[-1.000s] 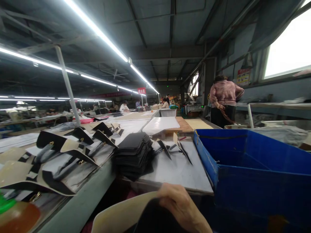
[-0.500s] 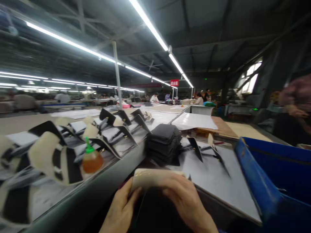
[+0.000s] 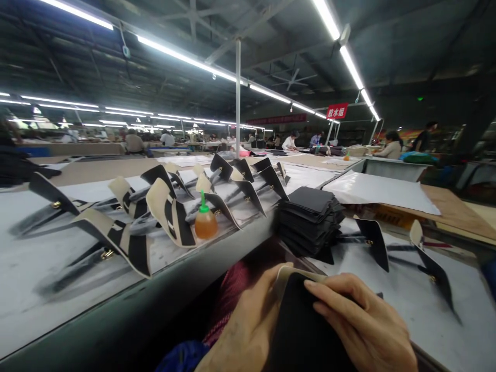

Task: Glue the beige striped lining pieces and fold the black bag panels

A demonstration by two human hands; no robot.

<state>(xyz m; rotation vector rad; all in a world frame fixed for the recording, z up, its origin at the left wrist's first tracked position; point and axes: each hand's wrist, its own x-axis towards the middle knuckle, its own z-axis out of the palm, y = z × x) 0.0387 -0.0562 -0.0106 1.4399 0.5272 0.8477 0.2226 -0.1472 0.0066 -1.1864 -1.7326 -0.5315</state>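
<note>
A black panel with a beige underside [image 3: 300, 325] is held low in front of me, its upper edge folded over. My left hand [image 3: 250, 315] is closed on its left edge, the fingertips partly hidden behind it. On the top right edge, the fingers of my right hand [image 3: 360, 310] press flat against the black face and grip the panel. Just beyond my hands stands a stack of black panels [image 3: 308, 222]. To its left, a bottle of amber liquid with a green nozzle [image 3: 206, 223] stands at the edge of the left table.
Several curved black-and-beige pieces with straps and gold fittings [image 3: 170, 212] lie across the left table [image 3: 27, 305]. More such pieces [image 3: 374, 240] are on the white right-hand table [image 3: 411, 310]. People [image 3: 389, 144] sit and stand farther back.
My view has swung left, so things appear farther right. The panel has turned from showing mostly its beige side to showing its black face; both hands still hold it.
</note>
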